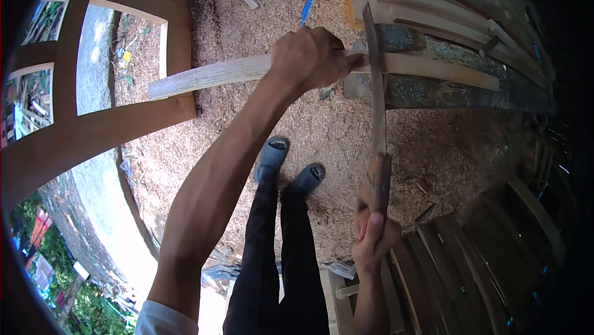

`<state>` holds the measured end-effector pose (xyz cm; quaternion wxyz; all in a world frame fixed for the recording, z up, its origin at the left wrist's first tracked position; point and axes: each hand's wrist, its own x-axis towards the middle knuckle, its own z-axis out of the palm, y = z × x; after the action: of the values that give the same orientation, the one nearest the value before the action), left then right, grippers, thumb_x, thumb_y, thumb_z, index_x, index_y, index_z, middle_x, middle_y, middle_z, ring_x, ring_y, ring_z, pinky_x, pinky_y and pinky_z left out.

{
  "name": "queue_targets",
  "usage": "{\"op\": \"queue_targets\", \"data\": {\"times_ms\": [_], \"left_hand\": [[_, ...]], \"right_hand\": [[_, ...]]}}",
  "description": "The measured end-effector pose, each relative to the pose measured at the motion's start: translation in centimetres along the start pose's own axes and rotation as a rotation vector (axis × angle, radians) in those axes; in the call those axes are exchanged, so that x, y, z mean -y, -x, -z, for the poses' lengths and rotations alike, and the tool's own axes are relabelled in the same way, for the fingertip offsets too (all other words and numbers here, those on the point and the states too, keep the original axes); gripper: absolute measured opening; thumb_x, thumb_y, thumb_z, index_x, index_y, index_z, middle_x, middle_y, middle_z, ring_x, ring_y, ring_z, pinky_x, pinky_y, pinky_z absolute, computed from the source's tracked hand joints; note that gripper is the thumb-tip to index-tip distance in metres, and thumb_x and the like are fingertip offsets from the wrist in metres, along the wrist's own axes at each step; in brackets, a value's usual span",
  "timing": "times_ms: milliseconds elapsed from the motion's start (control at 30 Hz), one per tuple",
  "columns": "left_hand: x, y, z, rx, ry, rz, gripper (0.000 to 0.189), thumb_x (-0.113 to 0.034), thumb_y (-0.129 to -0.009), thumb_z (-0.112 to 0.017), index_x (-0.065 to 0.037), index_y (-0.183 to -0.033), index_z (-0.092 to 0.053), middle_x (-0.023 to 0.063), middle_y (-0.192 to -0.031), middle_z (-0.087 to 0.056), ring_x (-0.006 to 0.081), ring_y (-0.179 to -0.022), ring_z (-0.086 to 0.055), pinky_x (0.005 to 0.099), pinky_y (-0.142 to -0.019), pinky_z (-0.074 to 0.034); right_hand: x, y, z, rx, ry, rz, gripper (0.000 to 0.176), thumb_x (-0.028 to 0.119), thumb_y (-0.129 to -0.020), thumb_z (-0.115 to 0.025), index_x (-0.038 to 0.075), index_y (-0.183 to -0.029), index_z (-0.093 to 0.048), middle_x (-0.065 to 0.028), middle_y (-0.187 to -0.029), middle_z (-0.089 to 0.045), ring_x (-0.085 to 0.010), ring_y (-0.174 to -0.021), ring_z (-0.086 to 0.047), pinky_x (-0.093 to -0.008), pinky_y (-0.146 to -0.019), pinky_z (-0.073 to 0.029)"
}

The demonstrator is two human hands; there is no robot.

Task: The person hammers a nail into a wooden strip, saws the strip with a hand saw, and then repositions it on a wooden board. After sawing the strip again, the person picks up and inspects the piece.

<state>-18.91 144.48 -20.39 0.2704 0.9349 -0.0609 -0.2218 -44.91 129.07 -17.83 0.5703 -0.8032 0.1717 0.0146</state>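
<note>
A long pale wooden board point(210, 77) lies across the view, its right part resting on a worn, dark-stained bench point(433, 92). My left hand point(309, 56) is wrapped over the board just left of the bench end, thumb stretched toward the blade. In my right hand point(374, 236) is the wooden handle of a handsaw point(376, 81), fingers closed round it. The saw's narrow blade crosses over the board beside my left thumb, pointing away from me. Whether its teeth have bitten into the wood cannot be made out.
Sawdust and shavings cover the ground point(229, 25). A brown wooden frame point(99, 121) stands at the left, near the board's end. Stacked timber point(433, 4) fills the upper right, with more planks point(458, 261) at lower right. A blue strip point(307, 8) lies on the sawdust.
</note>
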Motion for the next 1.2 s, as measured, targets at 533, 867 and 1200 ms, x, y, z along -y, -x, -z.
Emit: {"op": "queue_targets", "data": {"times_ms": [533, 867, 1200], "left_hand": [[-0.1, 0.0, 0.5, 0.028, 0.021, 0.012, 0.053, -0.063, -0.083, -0.057, -0.013, -0.088, -0.075, 0.0055, -0.079, -0.072, 0.0228, -0.079, -0.069, 0.0393, -0.078, -0.053], [-0.3, 0.4, 0.8, 0.057, 0.067, 0.017, 0.049, -0.059, -0.081, -0.058, -0.015, -0.092, -0.075, 0.0155, -0.083, -0.071, 0.0292, -0.080, -0.069, 0.0407, -0.076, -0.053], [-0.3, 0.2, 0.5, 0.045, 0.041, 0.035, 0.058, -0.066, -0.079, -0.059, -0.013, -0.096, -0.074, 0.0081, -0.087, -0.072, 0.0256, -0.085, -0.069, 0.0400, -0.081, -0.053]], "right_hand": [[0.0, 1.4, 0.7, 0.022, 0.093, 0.015, 0.056, 0.042, -0.095, -0.047, 0.002, -0.056, -0.048, -0.0014, -0.044, -0.043, -0.0108, -0.040, -0.046, -0.0286, -0.040, -0.030], [1.4, -5.4, -2.3, -0.057, -0.015, -0.032, 0.056, 0.040, -0.097, -0.048, 0.001, -0.057, -0.048, -0.0013, -0.044, -0.043, -0.0103, -0.040, -0.045, -0.0303, -0.040, -0.029], [2.0, -6.1, -2.4, -0.048, -0.054, -0.060, 0.054, 0.041, -0.097, -0.049, 0.008, -0.056, -0.037, 0.0041, -0.049, -0.035, -0.0048, -0.043, -0.035, -0.0244, -0.041, -0.023]]}}
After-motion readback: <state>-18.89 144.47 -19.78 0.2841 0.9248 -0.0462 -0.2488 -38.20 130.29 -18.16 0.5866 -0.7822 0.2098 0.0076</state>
